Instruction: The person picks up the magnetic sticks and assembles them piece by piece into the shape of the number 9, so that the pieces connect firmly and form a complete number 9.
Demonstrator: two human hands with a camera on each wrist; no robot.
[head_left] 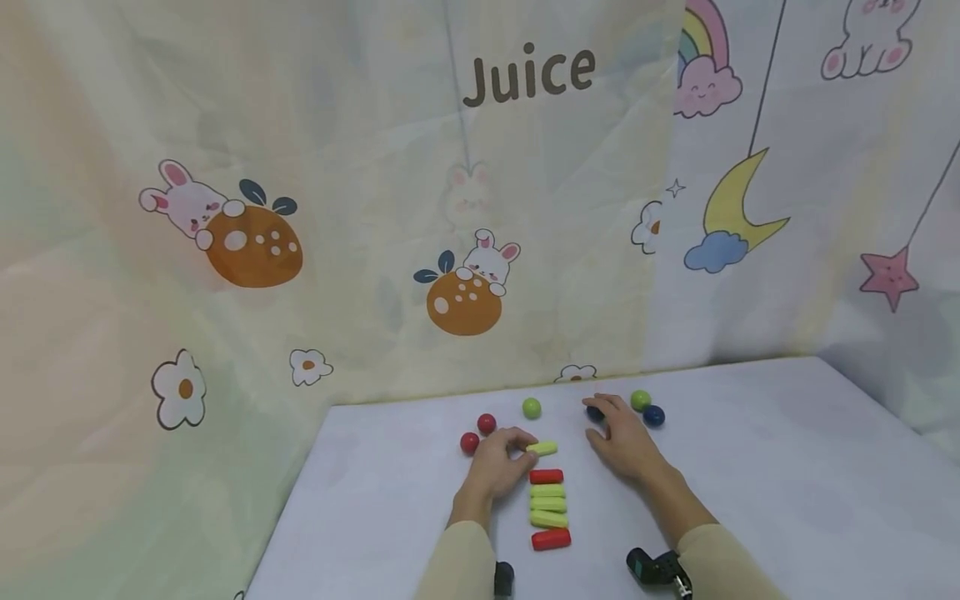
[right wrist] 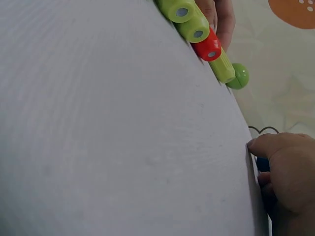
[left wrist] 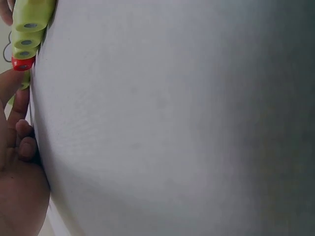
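My left hand (head_left: 498, 467) pinches a short yellow-green toy rod (head_left: 543, 448) by its left end, between thumb and index finger. Below it on the white table, a column of short rods runs toward me: a red rod (head_left: 547, 477), several yellow-green rods (head_left: 548, 504) side by side, and another red rod (head_left: 551, 539). Grey discs show in the rod ends in the wrist views. My right hand (head_left: 621, 437) reaches over a dark blue ball (head_left: 594, 414), fingers bent above it and thumb apart from it. The right wrist view shows the ball mostly hidden behind the right hand (right wrist: 290, 172).
Two red balls (head_left: 487, 423) lie left of the left hand. A green ball (head_left: 532, 407) sits at the back middle. Right of the right hand are another green ball (head_left: 641, 401) and a dark blue ball (head_left: 654, 416). A printed cloth (head_left: 360, 250) hangs behind the table (head_left: 787, 467).
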